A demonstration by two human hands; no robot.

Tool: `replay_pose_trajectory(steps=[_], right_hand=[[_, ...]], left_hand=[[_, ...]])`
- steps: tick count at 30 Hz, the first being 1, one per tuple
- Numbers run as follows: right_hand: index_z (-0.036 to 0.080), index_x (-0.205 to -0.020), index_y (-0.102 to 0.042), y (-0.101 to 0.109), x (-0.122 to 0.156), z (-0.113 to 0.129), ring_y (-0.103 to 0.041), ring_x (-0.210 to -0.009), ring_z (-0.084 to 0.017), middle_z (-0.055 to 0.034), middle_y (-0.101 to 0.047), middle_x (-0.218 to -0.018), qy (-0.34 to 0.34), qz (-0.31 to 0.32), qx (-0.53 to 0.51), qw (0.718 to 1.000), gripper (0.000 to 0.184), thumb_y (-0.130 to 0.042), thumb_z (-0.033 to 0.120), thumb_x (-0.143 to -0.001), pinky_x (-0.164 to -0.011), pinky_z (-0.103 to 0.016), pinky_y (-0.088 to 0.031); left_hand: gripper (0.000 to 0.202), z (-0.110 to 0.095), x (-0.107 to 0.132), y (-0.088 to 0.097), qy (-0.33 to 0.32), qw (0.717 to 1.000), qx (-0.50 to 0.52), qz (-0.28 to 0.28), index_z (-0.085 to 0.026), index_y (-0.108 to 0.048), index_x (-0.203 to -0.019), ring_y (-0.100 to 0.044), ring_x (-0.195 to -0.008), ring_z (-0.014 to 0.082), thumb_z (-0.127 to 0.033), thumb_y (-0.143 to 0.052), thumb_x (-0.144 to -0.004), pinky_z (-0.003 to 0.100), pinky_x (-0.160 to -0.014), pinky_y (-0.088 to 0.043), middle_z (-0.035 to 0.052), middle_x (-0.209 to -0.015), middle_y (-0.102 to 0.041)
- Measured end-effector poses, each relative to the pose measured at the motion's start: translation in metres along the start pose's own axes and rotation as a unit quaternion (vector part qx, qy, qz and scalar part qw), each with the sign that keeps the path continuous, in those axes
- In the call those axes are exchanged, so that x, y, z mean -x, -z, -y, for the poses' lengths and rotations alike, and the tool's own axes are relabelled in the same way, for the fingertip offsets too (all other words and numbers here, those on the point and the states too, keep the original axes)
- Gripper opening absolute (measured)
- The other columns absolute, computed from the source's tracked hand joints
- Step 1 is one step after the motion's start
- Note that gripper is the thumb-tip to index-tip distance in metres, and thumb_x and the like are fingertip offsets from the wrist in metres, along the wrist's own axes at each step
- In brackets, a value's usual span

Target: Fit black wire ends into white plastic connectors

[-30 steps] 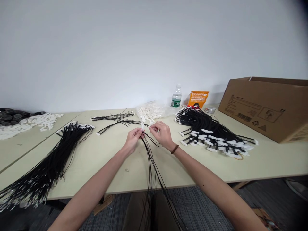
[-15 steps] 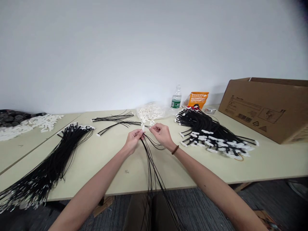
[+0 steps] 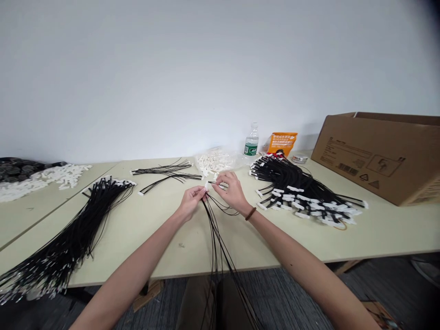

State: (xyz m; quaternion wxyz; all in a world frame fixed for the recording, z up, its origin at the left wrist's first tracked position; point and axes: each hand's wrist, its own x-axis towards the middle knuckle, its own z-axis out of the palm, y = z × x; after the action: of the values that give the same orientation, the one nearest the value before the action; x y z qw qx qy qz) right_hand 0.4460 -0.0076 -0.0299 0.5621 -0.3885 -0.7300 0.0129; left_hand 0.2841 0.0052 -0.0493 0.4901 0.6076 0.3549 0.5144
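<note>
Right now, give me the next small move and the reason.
Probably ease the right hand slightly toward the white connector, with the left hand steady: the left pinches that connector, black wires trail below it, and the right hand sits just beside it. Whether it grips a wire is too small to tell.

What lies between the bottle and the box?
In the head view, an orange packet and a small, low container.
</note>
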Motion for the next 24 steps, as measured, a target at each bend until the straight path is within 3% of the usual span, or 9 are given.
replay_pose_trajectory(steps=[4,8,11,21,24], right_hand=[[0.020,-0.064,-0.048,0.003,-0.001,0.003,-0.056,-0.097,-0.018,-0.0048,-0.065,-0.097,0.001,0.051,-0.092,0.994,0.014,-0.053,0.019,-0.077,-0.089,-0.034,-0.040],[0.019,-0.069,-0.046,0.003,0.000,0.003,-0.060,-0.097,-0.016,-0.0077,-0.065,-0.104,-0.056,0.115,-0.190,0.973,0.011,-0.049,0.022,-0.079,-0.083,-0.031,-0.044],[0.019,-0.067,-0.045,0.001,-0.001,0.001,-0.060,-0.097,-0.015,-0.0087,-0.065,-0.104,-0.088,0.121,-0.221,0.964,0.013,-0.051,0.023,-0.078,-0.083,-0.031,-0.044],[0.018,-0.066,-0.045,0.003,-0.003,-0.004,-0.057,-0.103,-0.018,-0.0088,-0.064,-0.104,-0.094,0.144,-0.232,0.958,0.016,-0.052,0.026,-0.078,-0.084,-0.035,-0.045],[0.018,-0.069,-0.049,-0.002,0.000,-0.007,-0.058,-0.100,-0.018,-0.0089,-0.064,-0.102,-0.074,0.097,-0.164,0.979,0.014,-0.052,0.027,-0.080,-0.084,-0.037,-0.046]], left_hand=[[0.033,0.001,0.000,0.001,0.011,1.000,0.007,0.023,-0.012,-0.064,-0.074,-0.047,-0.056,0.0090,-0.044,-0.067,-0.065,0.023,-0.059,-0.035,0.0010,-0.060,-0.057],[0.033,0.000,0.000,0.001,0.018,0.999,0.015,0.035,-0.012,-0.064,-0.073,-0.047,-0.055,0.0089,-0.044,-0.068,-0.064,0.023,-0.058,-0.034,0.0008,-0.060,-0.056],[0.034,0.000,0.000,0.000,0.020,0.999,0.018,0.034,-0.012,-0.063,-0.073,-0.046,-0.055,0.0087,-0.044,-0.068,-0.063,0.023,-0.058,-0.034,0.0005,-0.060,-0.056],[0.033,0.004,0.000,0.000,0.033,0.999,0.023,0.034,-0.012,-0.064,-0.074,-0.047,-0.056,0.0083,-0.043,-0.068,-0.064,0.022,-0.060,-0.035,0.0001,-0.061,-0.057],[0.032,0.003,0.000,0.000,0.034,0.999,0.033,0.019,-0.012,-0.064,-0.073,-0.046,-0.056,0.0082,-0.043,-0.067,-0.065,0.022,-0.060,-0.035,0.0003,-0.060,-0.056]])
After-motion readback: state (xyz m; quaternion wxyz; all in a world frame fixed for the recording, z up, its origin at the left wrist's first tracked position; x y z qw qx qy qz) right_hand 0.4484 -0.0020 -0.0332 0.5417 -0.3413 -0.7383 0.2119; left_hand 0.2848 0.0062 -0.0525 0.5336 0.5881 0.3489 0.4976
